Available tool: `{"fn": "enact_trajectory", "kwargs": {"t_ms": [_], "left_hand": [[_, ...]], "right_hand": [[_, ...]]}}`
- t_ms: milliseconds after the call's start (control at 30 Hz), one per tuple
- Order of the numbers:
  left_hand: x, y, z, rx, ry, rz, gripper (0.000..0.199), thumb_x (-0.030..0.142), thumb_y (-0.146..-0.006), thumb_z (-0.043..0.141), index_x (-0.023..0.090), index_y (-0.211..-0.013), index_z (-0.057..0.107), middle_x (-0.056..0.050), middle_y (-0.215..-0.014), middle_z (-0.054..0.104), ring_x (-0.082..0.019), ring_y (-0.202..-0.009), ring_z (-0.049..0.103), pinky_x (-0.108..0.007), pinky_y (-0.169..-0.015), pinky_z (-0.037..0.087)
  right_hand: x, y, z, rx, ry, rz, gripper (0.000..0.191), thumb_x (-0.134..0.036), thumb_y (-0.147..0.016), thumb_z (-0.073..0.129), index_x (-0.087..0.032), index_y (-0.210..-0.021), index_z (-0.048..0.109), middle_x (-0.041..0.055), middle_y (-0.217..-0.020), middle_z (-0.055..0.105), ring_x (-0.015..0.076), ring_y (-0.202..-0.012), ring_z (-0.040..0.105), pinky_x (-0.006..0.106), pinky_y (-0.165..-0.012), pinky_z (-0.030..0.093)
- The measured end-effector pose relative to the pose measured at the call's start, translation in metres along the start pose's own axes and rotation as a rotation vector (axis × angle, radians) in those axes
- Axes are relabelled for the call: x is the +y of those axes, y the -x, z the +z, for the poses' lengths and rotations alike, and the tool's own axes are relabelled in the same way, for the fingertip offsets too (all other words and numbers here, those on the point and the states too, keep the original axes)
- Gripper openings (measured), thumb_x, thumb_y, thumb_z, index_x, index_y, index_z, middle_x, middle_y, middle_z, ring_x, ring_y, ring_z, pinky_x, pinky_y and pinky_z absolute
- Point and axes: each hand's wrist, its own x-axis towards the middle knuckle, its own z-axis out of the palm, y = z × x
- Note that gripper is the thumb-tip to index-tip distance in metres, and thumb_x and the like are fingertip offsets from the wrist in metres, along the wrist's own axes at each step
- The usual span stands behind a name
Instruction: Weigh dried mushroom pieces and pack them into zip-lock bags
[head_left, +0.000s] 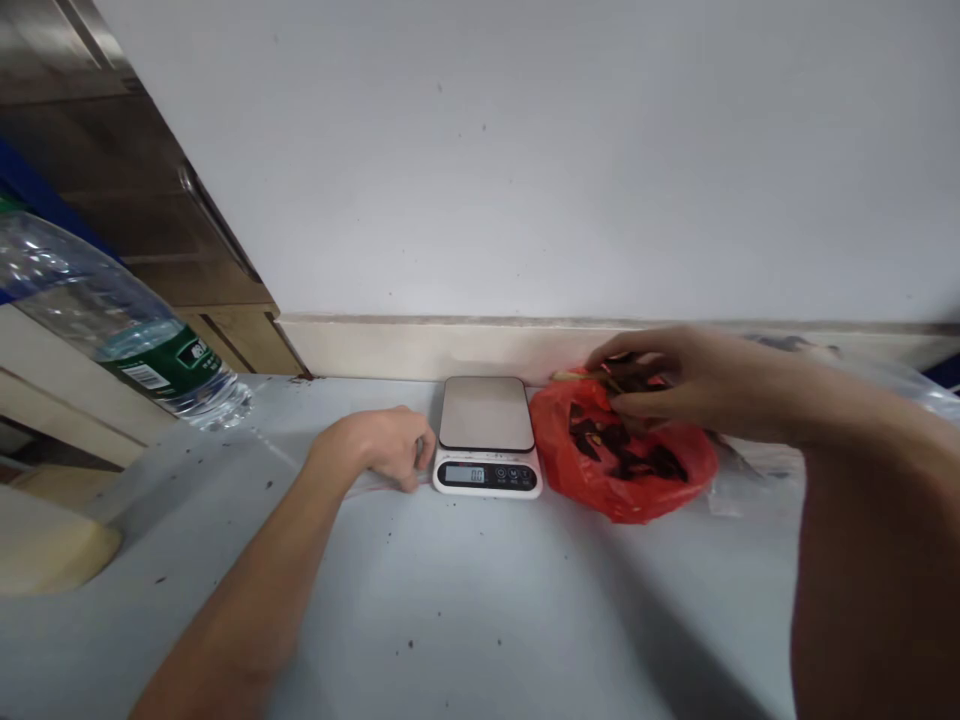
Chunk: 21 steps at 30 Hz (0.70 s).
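Observation:
A white digital kitchen scale (487, 415) with a bare metal plate stands in the middle, its display reading 0.0. Left of it, my left hand (390, 445) rests low by the table with fingers curled together. A thin reddish line and a faint clear film, perhaps a plastic bag (367, 488), lie beneath its fingertips; whether they grip it is hard to make out. On the scale's right sits an open red plastic bag (630, 500) holding dark brown dried pieces (600, 440). My right hand (660, 375) reaches into its far side, thumb and fingers closed around some pieces.
A large clear bottle (165, 350) with a green label stands at the left, tilted in view. Near it is a pale yellowish object (60, 545). Clear plastic bags (765, 460) lie behind my right forearm. A white wall (525, 180) borders the table (465, 600).

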Motion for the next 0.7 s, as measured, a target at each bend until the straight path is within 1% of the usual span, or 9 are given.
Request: {"fn": "enact_trajectory", "kwargs": {"t_ms": [100, 167, 233, 300, 367, 433, 533, 633, 700], "left_hand": [[0.001, 0.001, -0.001, -0.002, 0.007, -0.005, 0.018, 0.02, -0.061, 0.071, 0.022, -0.078, 0.066, 0.001, -0.084, 0.07, -0.02, -0.078, 0.067, -0.026, -0.064, 0.048], [0.002, 0.002, -0.002, -0.008, 0.009, -0.003, 0.018, 0.02, -0.062, 0.072, 0.022, -0.079, 0.066, 0.001, -0.085, 0.07, -0.02, -0.079, 0.067, -0.025, -0.063, 0.047], [0.003, 0.003, -0.002, -0.012, 0.006, 0.001, 0.018, 0.019, -0.063, 0.073, 0.022, -0.079, 0.065, 0.0, -0.085, 0.069, -0.02, -0.078, 0.067, -0.025, -0.063, 0.047], [0.002, 0.003, -0.002, -0.009, 0.006, 0.007, 0.018, 0.02, -0.063, 0.074, 0.022, -0.079, 0.065, 0.0, -0.086, 0.069, -0.02, -0.078, 0.066, -0.025, -0.062, 0.046], [0.0, 0.002, -0.001, -0.001, 0.015, 0.0, 0.021, 0.021, -0.062, 0.075, 0.022, -0.08, 0.064, 0.0, -0.087, 0.07, -0.02, -0.077, 0.066, -0.025, -0.06, 0.045], [-0.003, 0.0, 0.0, 0.003, 0.019, -0.028, 0.027, 0.024, -0.058, 0.077, 0.022, -0.081, 0.064, 0.0, -0.088, 0.071, -0.02, -0.076, 0.065, -0.025, -0.058, 0.044], [-0.006, -0.002, 0.002, 0.007, -0.009, -0.084, 0.031, 0.024, -0.052, 0.078, 0.022, -0.079, 0.063, 0.0, -0.086, 0.072, -0.02, -0.072, 0.063, -0.025, -0.053, 0.041], [-0.007, -0.003, 0.002, 0.005, -0.017, -0.104, 0.021, 0.018, -0.051, 0.07, 0.022, -0.069, 0.06, 0.001, -0.076, 0.069, -0.018, -0.065, 0.059, -0.025, -0.051, 0.039], [-0.006, -0.003, 0.001, -0.001, -0.007, -0.105, 0.015, 0.017, -0.052, 0.066, 0.022, -0.064, 0.059, 0.001, -0.068, 0.066, -0.017, -0.06, 0.057, -0.026, -0.05, 0.039]], "right_hand": [[-0.025, -0.001, 0.008, -0.04, -0.045, -0.026, 0.03, -0.016, -0.075, 0.071, -0.026, -0.103, 0.078, 0.0009, -0.092, 0.08, 0.0186, -0.075, 0.072, 0.025, -0.064, 0.055], [-0.042, -0.008, 0.02, -0.062, -0.058, -0.059, 0.03, -0.013, -0.075, 0.069, -0.025, -0.101, 0.078, -0.0001, -0.086, 0.079, 0.0177, -0.073, 0.07, 0.024, -0.061, 0.051], [-0.053, -0.018, 0.037, -0.091, -0.073, -0.086, 0.034, -0.009, -0.074, 0.067, -0.024, -0.103, 0.077, -0.0006, -0.08, 0.078, 0.0166, -0.07, 0.068, 0.023, -0.06, 0.049], [-0.059, -0.029, 0.056, -0.117, -0.038, -0.104, 0.035, -0.006, -0.076, 0.063, -0.021, -0.104, 0.077, 0.0015, -0.081, 0.077, 0.0163, -0.071, 0.068, 0.023, -0.059, 0.046], [-0.06, -0.038, 0.073, -0.103, 0.066, -0.143, 0.033, -0.004, -0.079, 0.06, -0.018, -0.103, 0.077, 0.0071, -0.09, 0.078, 0.0181, -0.078, 0.069, 0.024, -0.062, 0.046], [-0.059, -0.044, 0.085, -0.084, 0.152, -0.183, 0.033, -0.004, -0.08, 0.06, -0.017, -0.104, 0.078, 0.0119, -0.099, 0.078, 0.0212, -0.088, 0.07, 0.025, -0.068, 0.047], [-0.057, -0.045, 0.088, -0.125, 0.147, -0.216, 0.035, -0.006, -0.081, 0.062, -0.019, -0.109, 0.078, 0.0115, -0.101, 0.079, 0.0228, -0.09, 0.071, 0.026, -0.071, 0.048], [-0.056, -0.041, 0.079, -0.18, 0.042, -0.166, 0.039, -0.009, -0.083, 0.063, -0.02, -0.118, 0.076, 0.0088, -0.097, 0.08, 0.0212, -0.084, 0.072, 0.026, -0.068, 0.049], [-0.054, -0.039, 0.072, -0.188, -0.026, -0.13, 0.042, -0.011, -0.084, 0.064, -0.02, -0.124, 0.073, 0.0083, -0.097, 0.08, 0.0214, -0.085, 0.073, 0.026, -0.068, 0.051]]}}
